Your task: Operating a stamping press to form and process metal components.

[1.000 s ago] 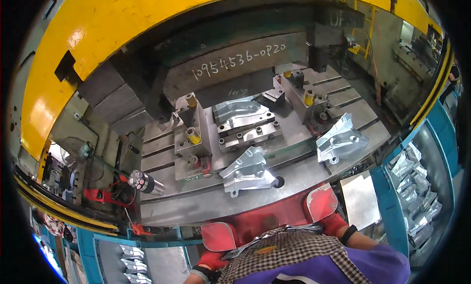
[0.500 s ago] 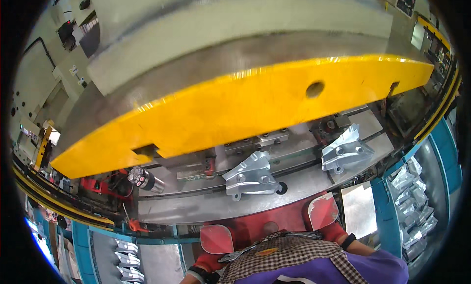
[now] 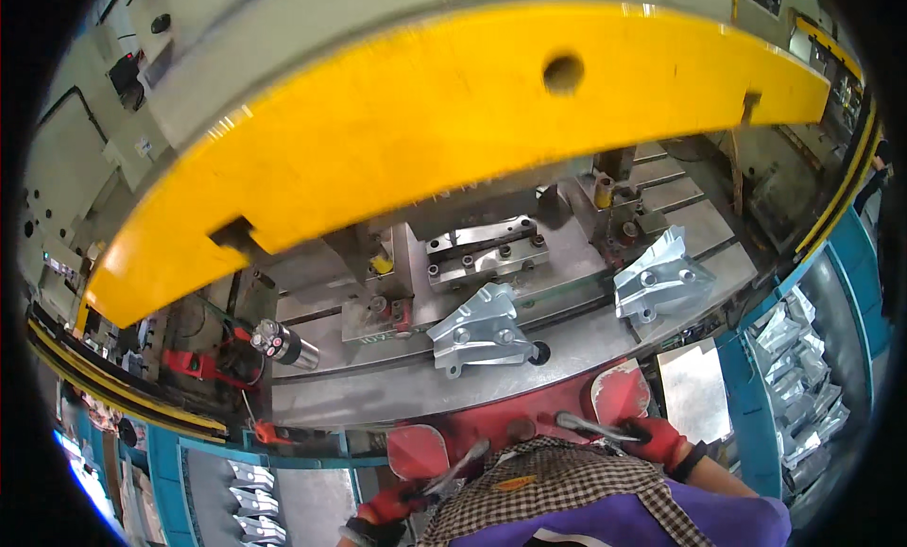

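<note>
1. Press bed (image 3: 359, 403) lies beneath a yellow ram (image 3: 435, 112).
2. Left hand (image 3: 387, 503): gloved fingers wrapped round a grey tool (image 3: 464, 463), before the bed's front edge.
3. Right hand (image 3: 658, 441): fingers likewise round another tool (image 3: 588, 426).
4. Silver bracket (image 3: 480, 332) near mid front edge; second bracket (image 3: 666, 284) toward the right end.
5. Canister (image 3: 291, 347) near the front-left corner.

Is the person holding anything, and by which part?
Yes: the left hand holds a slim grey tool, the right hand a similar tool, each near one end, free ends pointing inward.
</note>
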